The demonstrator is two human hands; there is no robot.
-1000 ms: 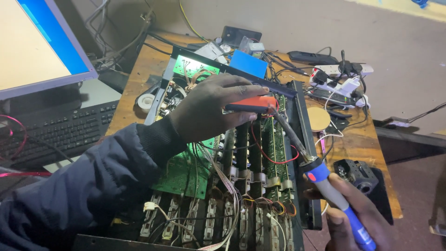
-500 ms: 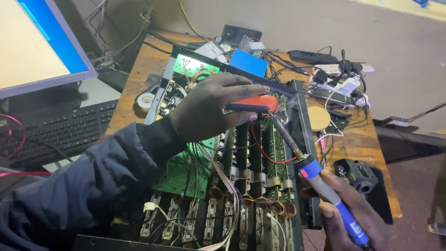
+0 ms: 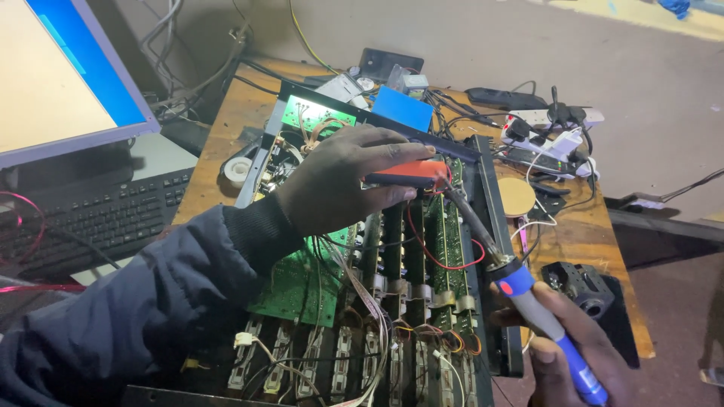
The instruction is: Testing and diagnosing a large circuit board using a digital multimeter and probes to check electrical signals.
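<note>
Since a second ago the right hand (image 3: 581, 350) has drawn the soldering iron (image 3: 520, 279) slightly down and toward the near right corner of the surface (image 3: 226, 132), while the left hand (image 3: 339, 181) has stayed where it was. That left hand reaches over the open amplifier chassis (image 3: 483, 249) and its grip is pressed around an orange-handled tool (image 3: 407, 173), held level above the upright green circuit boards (image 3: 445, 241). The right hand's grip is wrapped around the blue handle of the soldering iron; its dark metal shaft slants up and left, with the tip just beside the front end of the orange tool, over the boards. A red wire (image 3: 445, 264) loops across the boards under the tip.

Further left in the chassis lies a flat green board (image 3: 298, 283) with bundles of white wires. A roll of tape (image 3: 237, 169) lies by the left edge of the surface, a round tan disc (image 3: 516, 197) near the right edge, and a power strip (image 3: 543, 120) at the far right corner. A keyboard (image 3: 105, 218) and monitor (image 3: 60, 75) stand off to the left.
</note>
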